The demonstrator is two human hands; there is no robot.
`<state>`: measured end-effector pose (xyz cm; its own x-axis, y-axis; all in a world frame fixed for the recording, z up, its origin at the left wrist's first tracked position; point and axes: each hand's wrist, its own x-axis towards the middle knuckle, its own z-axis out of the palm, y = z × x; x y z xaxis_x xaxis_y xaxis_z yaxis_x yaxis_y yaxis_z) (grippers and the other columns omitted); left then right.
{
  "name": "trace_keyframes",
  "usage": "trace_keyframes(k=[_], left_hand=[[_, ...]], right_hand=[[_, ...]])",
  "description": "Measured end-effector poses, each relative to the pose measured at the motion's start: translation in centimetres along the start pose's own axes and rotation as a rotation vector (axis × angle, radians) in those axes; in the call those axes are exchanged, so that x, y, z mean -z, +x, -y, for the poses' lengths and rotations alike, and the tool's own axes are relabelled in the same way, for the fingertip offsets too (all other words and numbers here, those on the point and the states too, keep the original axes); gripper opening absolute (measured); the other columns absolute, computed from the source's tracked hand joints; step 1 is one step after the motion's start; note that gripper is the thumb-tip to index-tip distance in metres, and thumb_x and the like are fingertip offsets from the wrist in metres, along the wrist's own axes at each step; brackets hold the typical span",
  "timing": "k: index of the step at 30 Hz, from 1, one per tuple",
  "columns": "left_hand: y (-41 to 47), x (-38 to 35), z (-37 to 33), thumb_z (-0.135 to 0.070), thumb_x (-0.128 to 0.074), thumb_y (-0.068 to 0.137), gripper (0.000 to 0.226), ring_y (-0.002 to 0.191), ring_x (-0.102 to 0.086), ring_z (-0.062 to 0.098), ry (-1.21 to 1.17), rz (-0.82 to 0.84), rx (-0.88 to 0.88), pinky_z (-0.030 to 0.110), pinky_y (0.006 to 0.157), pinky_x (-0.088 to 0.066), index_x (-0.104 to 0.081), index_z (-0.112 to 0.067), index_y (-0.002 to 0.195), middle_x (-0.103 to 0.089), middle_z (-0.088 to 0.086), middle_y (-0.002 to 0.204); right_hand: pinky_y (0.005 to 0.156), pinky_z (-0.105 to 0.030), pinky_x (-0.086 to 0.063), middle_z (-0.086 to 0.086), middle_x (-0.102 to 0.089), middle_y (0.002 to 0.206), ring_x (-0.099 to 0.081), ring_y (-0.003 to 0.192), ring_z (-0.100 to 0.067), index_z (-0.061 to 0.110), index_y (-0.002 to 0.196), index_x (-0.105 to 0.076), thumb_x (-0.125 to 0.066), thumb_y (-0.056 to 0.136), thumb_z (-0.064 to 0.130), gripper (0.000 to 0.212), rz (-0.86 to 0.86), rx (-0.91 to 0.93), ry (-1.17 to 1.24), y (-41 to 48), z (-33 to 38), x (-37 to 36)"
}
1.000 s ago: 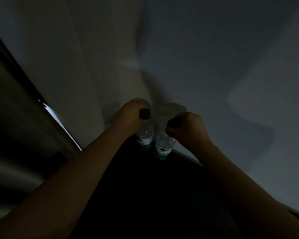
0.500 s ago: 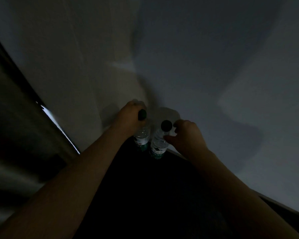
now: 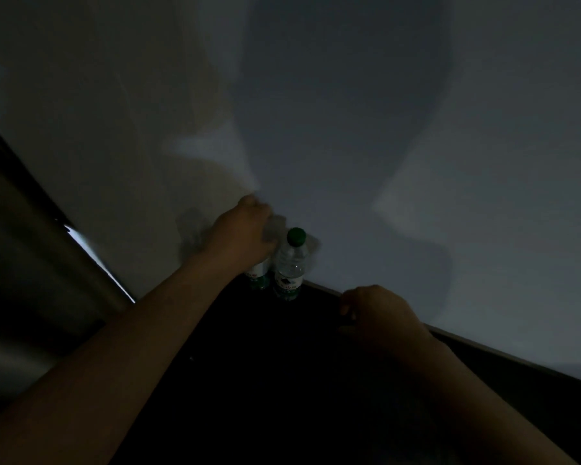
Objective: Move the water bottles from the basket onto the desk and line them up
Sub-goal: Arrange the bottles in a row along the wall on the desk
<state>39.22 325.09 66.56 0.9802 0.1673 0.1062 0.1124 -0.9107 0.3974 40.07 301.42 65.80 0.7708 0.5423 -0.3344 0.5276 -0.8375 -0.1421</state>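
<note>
The left bottle [image 3: 258, 279] and the right bottle [image 3: 291, 263] stand upright, just beside each other, at the far edge of the dark surface [image 3: 249, 380]. The left hand [image 3: 245, 233] grips the top of the left bottle. The right hand [image 3: 379, 313], loosely curled, holds nothing and is apart from the right bottle.

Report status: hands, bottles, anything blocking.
Left hand grips top of left bottle. Right hand empty, clear of right bottle. Both upright, side by side on desk. No obstruction seen.
</note>
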Motion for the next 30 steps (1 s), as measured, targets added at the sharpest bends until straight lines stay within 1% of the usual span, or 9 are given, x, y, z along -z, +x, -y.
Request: trace_keyframes(k=[3, 5, 7, 8, 10, 13, 18, 22, 30], left_hand=[[-2.4, 0.9, -2.5, -0.025, -0.068, 0.079, 0.036, 0.093, -0.056, 0.024, -0.080, 0.050, -0.072, 0.031, 0.075, -0.042, -0.059, -0.013, 0.112, -0.055, 0.008, 0.111], [-4.3, 1.1, -4.6, -0.022, -0.066, 0.079, 0.024, 0.084, -0.057, 0.019, -0.124, 0.094, -0.122, 0.029, 0.070, -0.041, -0.061, -0.013, 0.101, -0.059, 0.002, 0.097], [-6.4, 1.0, -6.7, -0.023, -0.065, 0.081, 0.015, 0.081, -0.053, 0.014, -0.139, 0.140, -0.190, 0.027, 0.068, -0.039, -0.056, -0.016, 0.091, -0.054, -0.002, 0.093], [-7.6, 0.9, -7.6, -0.025, -0.065, 0.082, 0.017, 0.082, -0.051, 0.012, -0.146, 0.165, -0.222, 0.025, 0.069, -0.038, -0.054, -0.018, 0.092, -0.052, -0.004, 0.095], [-9.8, 0.7, -9.4, -0.028, -0.065, 0.082, 0.028, 0.091, -0.055, 0.015, -0.161, 0.211, -0.268, 0.028, 0.077, -0.044, -0.058, -0.017, 0.106, -0.055, -0.002, 0.105], [-12.8, 0.4, -12.0, -0.028, -0.066, 0.083, 0.038, 0.098, -0.057, 0.016, -0.172, 0.293, -0.335, 0.030, 0.084, -0.045, -0.058, -0.015, 0.118, -0.057, 0.002, 0.113], [-16.9, -0.1, -16.0, -0.032, -0.064, 0.085, 0.040, 0.100, -0.056, 0.012, -0.146, 0.410, -0.455, 0.023, 0.083, -0.045, -0.055, -0.020, 0.122, -0.054, -0.002, 0.117], [-20.1, -0.6, -19.3, -0.034, -0.064, 0.086, 0.041, 0.097, -0.055, 0.006, -0.148, 0.486, -0.517, 0.026, 0.084, -0.050, -0.052, -0.026, 0.124, -0.052, -0.008, 0.116], [-25.6, -2.0, -24.4, -0.034, -0.064, 0.086, 0.041, 0.097, -0.054, 0.004, -0.146, 0.590, -0.639, 0.024, 0.084, -0.052, -0.052, -0.028, 0.125, -0.052, -0.010, 0.116]], right_hand=[[0.087, -0.033, -0.050, -0.003, -0.065, 0.112, -0.061, 0.104, -0.021, 0.018, 0.111, -0.065, -0.066, 0.083, 0.031, 0.031, -0.019, -0.030, 0.034, -2.8, -0.7, 0.2], [0.086, -0.032, -0.050, -0.001, -0.066, 0.111, -0.061, 0.104, -0.020, 0.019, 0.110, -0.065, -0.067, 0.083, 0.031, 0.030, -0.037, -0.041, 0.046, -4.9, -1.1, 0.3], [0.084, -0.030, -0.050, 0.000, -0.066, 0.110, -0.061, 0.102, -0.019, 0.021, 0.108, -0.065, -0.068, 0.082, 0.032, 0.029, -0.054, -0.053, 0.057, -7.2, -1.5, 0.2], [0.082, -0.029, -0.050, 0.001, -0.066, 0.110, -0.062, 0.101, -0.018, 0.022, 0.107, -0.065, -0.068, 0.081, 0.033, 0.028, -0.056, -0.061, 0.062, -8.4, -1.7, 0.1], [0.076, -0.025, -0.047, 0.004, -0.065, 0.108, -0.060, 0.096, -0.014, 0.025, 0.106, -0.065, -0.068, 0.081, 0.036, 0.028, -0.060, -0.079, 0.074, -10.9, -2.3, -0.1], [0.071, -0.019, -0.038, 0.008, -0.063, 0.105, -0.052, 0.085, -0.005, 0.030, 0.109, -0.064, -0.068, 0.081, 0.038, 0.029, -0.064, -0.129, 0.096, -15.2, -3.3, -0.4], [0.074, -0.020, -0.045, 0.011, -0.061, 0.096, -0.056, 0.085, -0.005, 0.029, 0.108, -0.065, -0.067, 0.082, 0.038, 0.028, -0.055, -0.241, 0.126, -23.0, -4.2, -0.8], [0.084, -0.028, -0.051, 0.009, -0.064, 0.104, -0.060, 0.095, -0.008, 0.029, 0.111, -0.063, -0.066, 0.084, 0.036, 0.028, -0.064, -0.366, 0.160, -29.1, -4.3, -1.3], [0.076, -0.027, -0.053, 0.014, -0.063, 0.095, -0.060, 0.085, -0.005, 0.029, 0.106, -0.064, -0.068, 0.082, 0.034, 0.025, -0.141, -0.593, 0.232, -38.8, -4.0, -4.1]])
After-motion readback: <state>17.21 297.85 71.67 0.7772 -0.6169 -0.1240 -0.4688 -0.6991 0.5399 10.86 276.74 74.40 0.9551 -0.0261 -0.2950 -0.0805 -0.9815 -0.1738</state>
